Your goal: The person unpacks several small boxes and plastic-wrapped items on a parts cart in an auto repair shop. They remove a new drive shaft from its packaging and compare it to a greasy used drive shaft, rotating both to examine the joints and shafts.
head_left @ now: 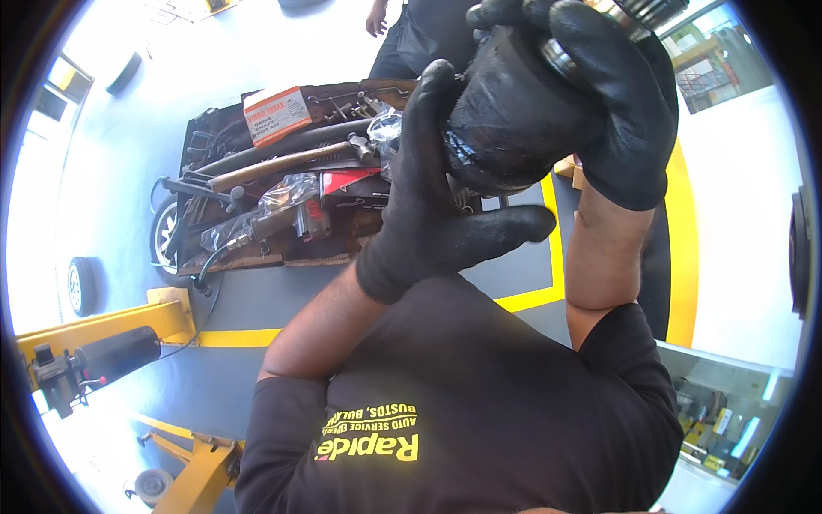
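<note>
My right hand (621, 103), in a black glove, is wrapped round a drive shaft joint with a black rubber boot (522, 107), held up in front of my chest. The boot looks smeared with shiny grease. Splined metal (655, 13) shows above the right fingers at the top edge. My left hand (419, 193), gloved the same way, is at the boot's left side. Its thumb is stretched out below the boot and its fingers point upward, spread from the thumb. Whether the left palm touches the boot I cannot tell.
Beyond my left hand stands a tool cart (334, 259) with a hammer (282, 163), an orange-and-white box (276, 117), plastic bags and an air tool (274, 224). Another person (425, 38) stands behind it. Yellow lift parts (111, 330) are at left, a glass case (728, 411) at lower right.
</note>
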### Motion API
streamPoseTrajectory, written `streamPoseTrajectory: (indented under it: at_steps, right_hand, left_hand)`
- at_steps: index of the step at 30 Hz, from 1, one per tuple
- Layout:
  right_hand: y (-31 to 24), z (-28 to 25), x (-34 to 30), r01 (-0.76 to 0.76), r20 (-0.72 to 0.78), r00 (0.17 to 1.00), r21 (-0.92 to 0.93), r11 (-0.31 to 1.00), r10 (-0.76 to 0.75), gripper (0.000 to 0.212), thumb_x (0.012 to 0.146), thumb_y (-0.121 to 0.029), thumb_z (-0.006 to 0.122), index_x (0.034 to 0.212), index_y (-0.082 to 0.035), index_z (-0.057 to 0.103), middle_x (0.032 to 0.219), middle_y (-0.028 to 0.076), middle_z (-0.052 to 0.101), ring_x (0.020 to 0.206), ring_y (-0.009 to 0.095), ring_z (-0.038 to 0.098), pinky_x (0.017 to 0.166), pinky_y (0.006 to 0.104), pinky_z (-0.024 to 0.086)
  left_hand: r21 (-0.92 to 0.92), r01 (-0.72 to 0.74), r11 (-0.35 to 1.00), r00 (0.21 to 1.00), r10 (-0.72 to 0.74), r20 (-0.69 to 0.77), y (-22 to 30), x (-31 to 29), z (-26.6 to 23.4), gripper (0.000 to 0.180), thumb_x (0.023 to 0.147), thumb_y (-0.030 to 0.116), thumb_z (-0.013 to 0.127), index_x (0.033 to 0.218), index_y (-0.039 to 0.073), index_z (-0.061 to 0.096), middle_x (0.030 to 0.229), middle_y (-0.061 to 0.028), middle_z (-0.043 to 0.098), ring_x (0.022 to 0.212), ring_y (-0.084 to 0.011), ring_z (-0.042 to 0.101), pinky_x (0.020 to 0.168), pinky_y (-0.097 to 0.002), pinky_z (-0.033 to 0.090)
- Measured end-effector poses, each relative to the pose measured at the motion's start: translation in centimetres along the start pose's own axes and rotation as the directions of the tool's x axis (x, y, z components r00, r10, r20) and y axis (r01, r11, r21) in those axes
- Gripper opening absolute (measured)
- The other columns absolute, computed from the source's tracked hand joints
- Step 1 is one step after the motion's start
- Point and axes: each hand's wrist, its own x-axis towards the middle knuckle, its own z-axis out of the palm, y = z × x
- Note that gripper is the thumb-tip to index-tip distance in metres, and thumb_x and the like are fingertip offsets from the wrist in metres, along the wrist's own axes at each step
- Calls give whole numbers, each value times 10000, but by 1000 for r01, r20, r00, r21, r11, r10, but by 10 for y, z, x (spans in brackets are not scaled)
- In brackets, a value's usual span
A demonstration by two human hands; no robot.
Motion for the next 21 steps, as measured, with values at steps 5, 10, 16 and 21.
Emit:
streamPoseTrajectory:
  at_steps: [5,10,16,21]
  right_hand:
    - [0,9,-2,25,-1,1000,-70,997,-25,280,1000,-16,688,1277,3,725,1257,190,740,1187,314,720,1014,420,606]
    - [-1,13,-2,85,-21,996,-159,984,-89,288,1000,-12,690,1285,2,725,1262,191,741,1187,318,724,1013,421,610]
    - [-2,12,-6,139,-27,988,-249,958,-150,298,1000,-7,692,1296,1,726,1267,193,742,1186,322,729,1011,424,614]
    - [-2,11,-8,161,-22,984,-297,941,-175,307,1000,-2,694,1305,0,727,1272,194,743,1186,326,733,1010,425,618]
  left_hand:
    - [-226,108,968,970,-153,-190,14,8,20,1130,805,97,935,1643,-7,185,1481,-196,463,1360,-293,571,1074,-421,541]
    - [-144,104,984,971,-132,-198,10,4,15,1025,820,83,910,1596,-4,245,1454,-191,464,1327,-285,579,1074,-417,537]
    - [-97,71,993,978,-89,-189,-1,2,8,988,791,142,945,1540,-10,320,1426,-190,486,1293,-272,582,1072,-421,526]
    - [93,-21,995,979,40,-200,-5,4,6,983,742,180,980,1490,-6,369,1384,-182,519,1281,-270,587,1054,-425,528]
